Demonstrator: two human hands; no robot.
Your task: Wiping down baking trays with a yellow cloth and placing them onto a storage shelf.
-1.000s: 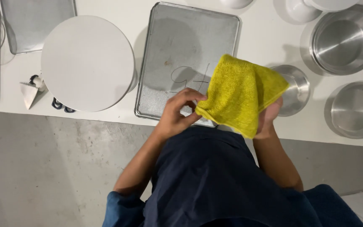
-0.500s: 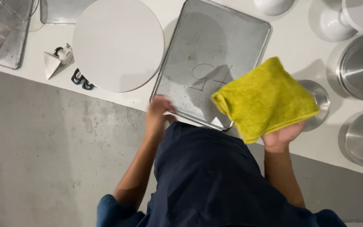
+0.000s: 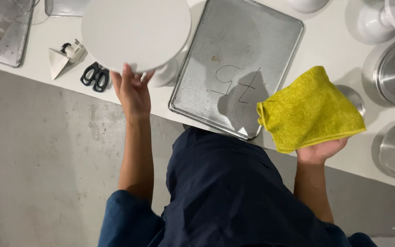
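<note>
Round white cake stand (image 3: 136, 32): flat matte disc top on short white pedestal, upright on white surface (image 3: 339, 55), near front edge, just left of metal tray. Folded yellow microfibre cloth (image 3: 309, 110): thick, plush, roughly square, held above surface edge, right of tray.

- The left hand (image 3: 131, 89) touches the near rim of a round white cake stand (image 3: 136, 33).
- Black scissors (image 3: 95, 75) lie just left of that hand, under the stand's edge.
- A metal baking tray (image 3: 216, 41) sits right of the stand.
- The right hand (image 3: 321, 150) holds a folded yellow cloth (image 3: 309, 110) beside the tray's near right corner.
</note>
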